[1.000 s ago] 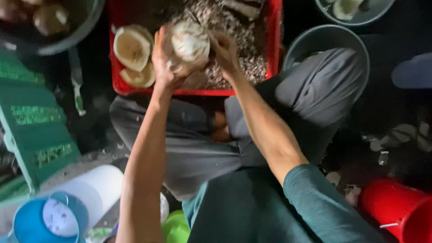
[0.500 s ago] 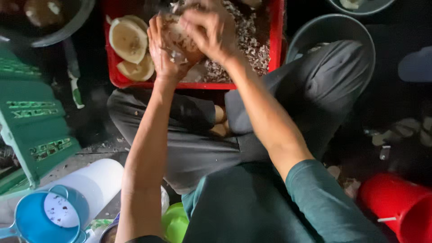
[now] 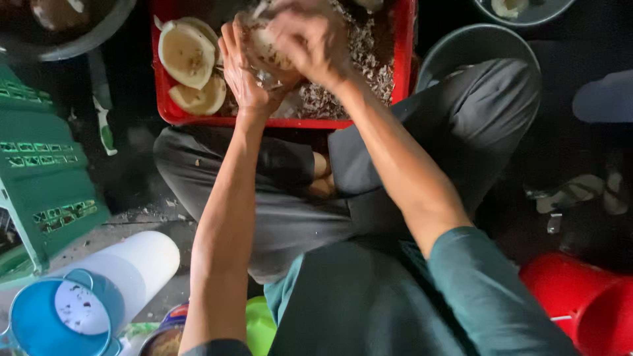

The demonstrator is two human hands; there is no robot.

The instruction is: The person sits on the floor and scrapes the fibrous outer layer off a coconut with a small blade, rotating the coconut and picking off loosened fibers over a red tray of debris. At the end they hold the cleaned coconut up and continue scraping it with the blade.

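left hand [image 3: 242, 72] + right hand [image 3: 310, 39] both gripping coconut [image 3: 267, 49] | red crate [image 3: 402, 59] far: shavings [image 3: 369, 66], coconut halves [image 3: 188, 56] left | blue bucket [image 3: 33, 329] near-left

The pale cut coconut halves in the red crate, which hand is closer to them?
Left. The left hand cups the coconut right beside the cut halves in the red crate. The right hand grips that coconut's far side, farther away.

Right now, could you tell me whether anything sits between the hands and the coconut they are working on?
Nothing visible does: the left hand and right hand both grip the peeled coconut directly, above the red crate.
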